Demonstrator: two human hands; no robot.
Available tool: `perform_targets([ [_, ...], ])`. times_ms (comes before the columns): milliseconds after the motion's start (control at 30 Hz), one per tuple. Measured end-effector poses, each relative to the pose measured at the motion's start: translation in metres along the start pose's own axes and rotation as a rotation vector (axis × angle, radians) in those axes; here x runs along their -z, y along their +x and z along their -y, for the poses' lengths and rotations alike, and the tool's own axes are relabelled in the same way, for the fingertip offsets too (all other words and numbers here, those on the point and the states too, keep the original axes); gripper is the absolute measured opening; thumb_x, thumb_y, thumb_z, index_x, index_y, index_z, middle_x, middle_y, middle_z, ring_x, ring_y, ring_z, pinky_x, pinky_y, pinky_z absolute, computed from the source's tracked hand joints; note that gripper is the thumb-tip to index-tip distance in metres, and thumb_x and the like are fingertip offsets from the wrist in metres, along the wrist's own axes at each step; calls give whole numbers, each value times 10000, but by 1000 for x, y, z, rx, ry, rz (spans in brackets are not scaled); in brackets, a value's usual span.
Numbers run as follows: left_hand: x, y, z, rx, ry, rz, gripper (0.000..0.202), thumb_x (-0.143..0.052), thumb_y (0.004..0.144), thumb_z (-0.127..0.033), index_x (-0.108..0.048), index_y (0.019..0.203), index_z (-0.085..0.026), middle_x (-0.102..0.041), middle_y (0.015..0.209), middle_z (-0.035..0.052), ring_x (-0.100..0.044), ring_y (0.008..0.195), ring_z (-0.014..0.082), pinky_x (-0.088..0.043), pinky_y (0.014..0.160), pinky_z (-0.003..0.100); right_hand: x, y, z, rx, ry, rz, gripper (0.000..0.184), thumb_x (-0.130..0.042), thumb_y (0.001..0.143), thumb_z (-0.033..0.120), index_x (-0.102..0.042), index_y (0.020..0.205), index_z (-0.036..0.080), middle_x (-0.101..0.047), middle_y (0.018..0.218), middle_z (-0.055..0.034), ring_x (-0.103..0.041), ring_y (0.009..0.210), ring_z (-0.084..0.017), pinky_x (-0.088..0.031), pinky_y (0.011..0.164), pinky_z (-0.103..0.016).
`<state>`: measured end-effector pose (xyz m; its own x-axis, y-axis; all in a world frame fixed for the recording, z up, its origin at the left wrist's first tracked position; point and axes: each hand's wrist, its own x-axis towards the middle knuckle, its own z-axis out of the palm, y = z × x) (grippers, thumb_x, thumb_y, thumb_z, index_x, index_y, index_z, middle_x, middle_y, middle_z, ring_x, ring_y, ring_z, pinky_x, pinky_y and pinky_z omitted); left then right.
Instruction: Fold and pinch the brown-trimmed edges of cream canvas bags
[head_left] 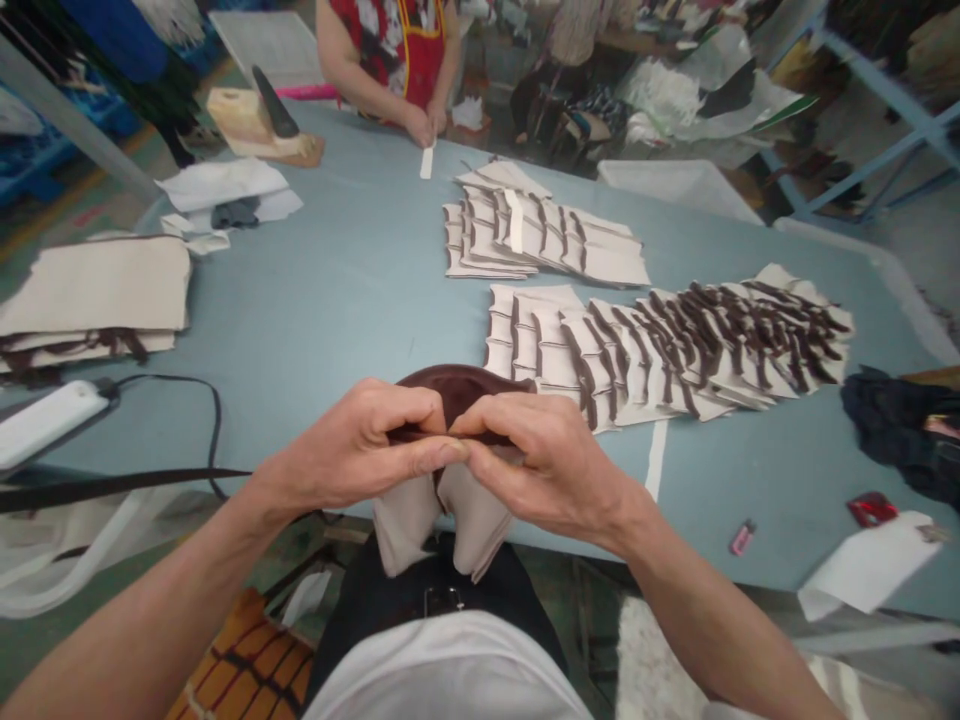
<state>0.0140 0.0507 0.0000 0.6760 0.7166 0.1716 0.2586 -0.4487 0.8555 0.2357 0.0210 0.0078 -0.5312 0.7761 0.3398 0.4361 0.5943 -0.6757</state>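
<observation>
Cloth piece pinched in both hands, many laid out already

The grey-blue surface [337, 290] carries two fanned rows [675, 345] of cream pieces with brown trim, seemingly done, and a folded stack [97, 290] at the left, perhaps still waiting; all lie loose, in no box. At the near edge, left hand [360, 445] and right hand [547, 465] are closed, both pinching the cloth piece [457, 385].

We hold a beige cloth piece [409, 520] pinched between our left hand [360, 445] and right hand [540, 460], over the near edge of the table [337, 300]. Its dark brown band [457, 382] arches out at 12 o'clock from our fingers. Two limp beige flaps hang side by side toward 6 o'clock.
</observation>
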Motion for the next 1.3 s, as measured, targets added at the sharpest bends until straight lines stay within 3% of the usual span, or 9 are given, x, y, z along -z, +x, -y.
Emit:
perform_targets([
  [200,-7,-1,-5,171,-327,55,370,-699,903,-273,-496,606,-186,-395,564,-84,-342,520,75,-259,456,195,1,-7,-3,40,152,20,108,-624,958,129,-693,895,182,-743,784,-9,-642,678,-118,-443,659,-231],
  [300,-12,-8,-20,194,-400,18,377,-708,907,-248,-498,600,-185,-450,560,-74,-371,508,72,-280,449,191,-2,-7,-4,-30,467,67,119,-676,952,180,-674,834,176,-666,739,22,-544,617,-89,-410,609,-218],
  [433,-18,-18,-41,83,-546,-29,427,-717,976,-304,-505,623,-190,-516,544,-68,-409,463,66,-299,436,201,-16,-5,-4,-111,994,195,338,-728,945,351,-567,697,187,-493,645,57,-392,553,-75,-327,505,-213],
  [533,-24,-19,-42,-13,-647,-63,499,-708,995,-432,-463,629,-196,-454,505,-78,-361,429,64,-275,427,230,-25,-2,-3,-166,1108,285,443,-749,921,461,-504,659,202,-425,609,65,-347,547,-80,-295,493,-231],
  [700,-23,-15,-25,-33,-764,-145,471,-731,976,-420,-474,651,-195,-398,558,-75,-353,488,75,-285,457,231,-15,7,-14,-275,935,235,524,-790,854,606,-519,669,198,-428,629,61,-357,578,-87,-271,516,-246],
  [800,-10,-18,-18,25,-695,-104,423,-716,996,-437,-549,695,-192,-457,603,-57,-417,572,105,-363,532,246,1,5,-29,-271,686,178,526,-703,897,655,-581,699,183,-492,635,46,-405,587,-98,-297,544,-248],
  [933,8,-29,-7,141,-505,-86,416,-653,1033,-495,-615,761,-182,-521,671,-30,-469,650,139,-397,601,288,16,-9,-43,-234,442,147,376,-686,937,519,-645,781,179,-593,740,13,-511,686,-130,-387,645,-261],
  [1067,21,-34,9,158,-382,-106,431,-589,1065,-505,-578,776,-184,-537,722,-19,-505,722,158,-415,665,309,21,-17,-42,-210,412,76,259,-716,955,377,-629,796,192,-619,782,5,-538,732,-142,-417,691,-272],
  [1300,20,-12,0,7,7,-25,377,-669,1016,-525,-661,893,-168,-676,877,21,-605,821,163,-478,760,268,35,2,-19,0,432,88,213,-763,970,260,-639,812,189,-634,774,20,-542,736,-126,-414,700,-257],
])
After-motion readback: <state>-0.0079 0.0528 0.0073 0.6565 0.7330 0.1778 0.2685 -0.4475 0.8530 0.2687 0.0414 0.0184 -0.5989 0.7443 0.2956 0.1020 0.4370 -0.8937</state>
